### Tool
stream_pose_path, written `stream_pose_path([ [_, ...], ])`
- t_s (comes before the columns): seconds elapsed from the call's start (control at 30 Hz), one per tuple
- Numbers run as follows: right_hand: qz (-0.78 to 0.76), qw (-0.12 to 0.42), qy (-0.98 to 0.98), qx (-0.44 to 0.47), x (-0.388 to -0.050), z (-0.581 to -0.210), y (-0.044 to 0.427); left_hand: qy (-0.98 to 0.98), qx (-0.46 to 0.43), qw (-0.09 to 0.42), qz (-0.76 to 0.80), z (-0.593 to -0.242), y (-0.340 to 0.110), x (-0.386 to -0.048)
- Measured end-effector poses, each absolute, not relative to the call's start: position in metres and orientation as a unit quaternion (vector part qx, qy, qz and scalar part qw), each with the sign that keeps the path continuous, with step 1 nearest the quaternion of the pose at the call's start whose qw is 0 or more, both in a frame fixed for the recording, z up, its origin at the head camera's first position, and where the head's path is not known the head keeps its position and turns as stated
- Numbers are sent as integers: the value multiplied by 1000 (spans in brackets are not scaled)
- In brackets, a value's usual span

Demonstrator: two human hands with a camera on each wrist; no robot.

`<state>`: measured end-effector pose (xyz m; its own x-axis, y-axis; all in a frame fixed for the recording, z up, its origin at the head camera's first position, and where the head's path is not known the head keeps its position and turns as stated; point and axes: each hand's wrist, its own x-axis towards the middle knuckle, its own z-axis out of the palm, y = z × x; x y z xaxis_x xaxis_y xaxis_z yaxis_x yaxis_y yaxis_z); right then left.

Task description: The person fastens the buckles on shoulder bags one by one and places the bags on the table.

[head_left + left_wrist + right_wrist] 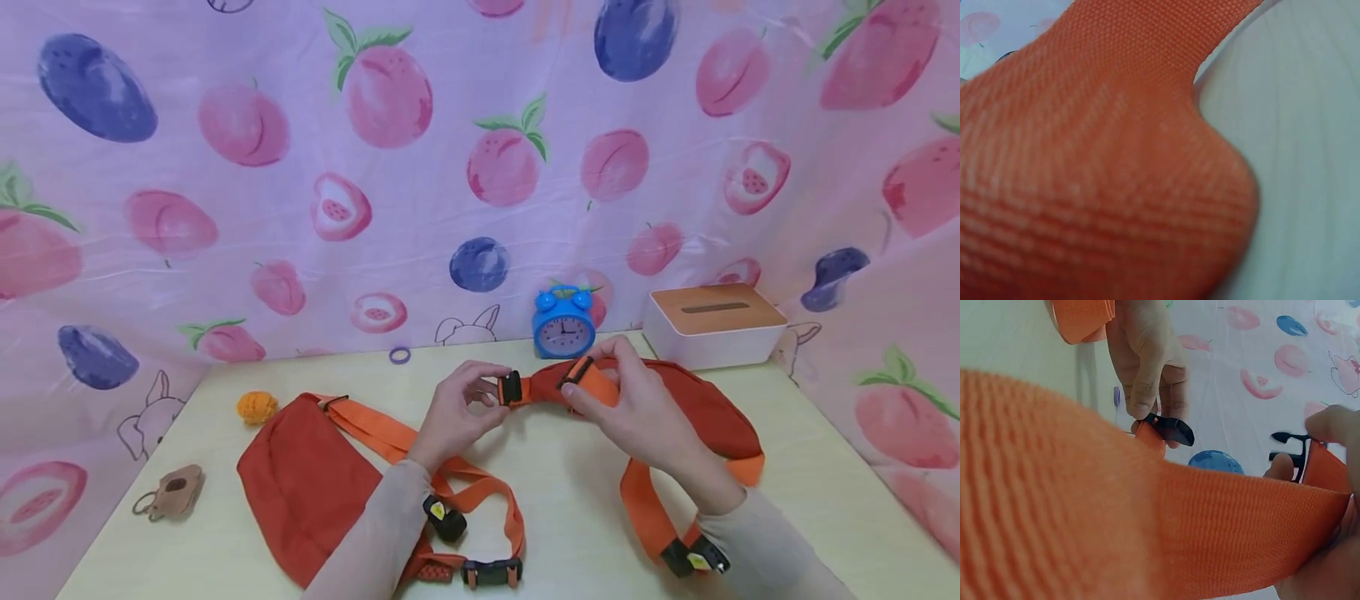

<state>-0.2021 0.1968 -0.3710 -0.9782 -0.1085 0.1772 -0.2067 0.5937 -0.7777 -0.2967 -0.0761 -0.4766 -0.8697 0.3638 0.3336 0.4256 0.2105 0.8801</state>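
In the head view, my left hand (pixel 463 410) pinches a black buckle socket (pixel 511 387) on an orange strap. The right wrist view shows this socket (pixel 1175 431) end-on below the left thumb. My right hand (pixel 637 408) grips the pronged half of the buckle (pixel 577 372) by its orange strap (pixel 600 386). Its prongs (pixel 1286 442) point toward the socket, with a gap between the two halves. Both belong to a red waist bag (pixel 705 408) lying behind the right hand. Orange webbing (pixel 1116 156) fills most of the left wrist view and hides that hand.
A second red waist bag (pixel 307 483) lies at left, its black buckle (pixel 491 573) joined. Around stand a blue alarm clock (pixel 564 329), a tissue box (pixel 716 333), a purple ring (pixel 400 356), an orange ball (pixel 257 407) and a brown keychain pouch (pixel 178 492).
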Motion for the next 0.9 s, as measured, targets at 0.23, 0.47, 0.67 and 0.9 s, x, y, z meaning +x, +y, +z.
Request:
stream_pose_path([
  [0.23,452,101,-876,138,-203,-378,199,-775,-247,21,-581,-476,-75,-295],
  [0.47,445,104,-877,148,-207,-386,198,-766,-258,26,-588,-475,-73,-293],
  [0.67,443,84,-876,169,-215,-397,197,-758,-267,19,-594,-477,-73,-293],
  [0.9,436,66,-885,151,-222,-408,197,-744,-293,10,-600,-475,-72,-292],
])
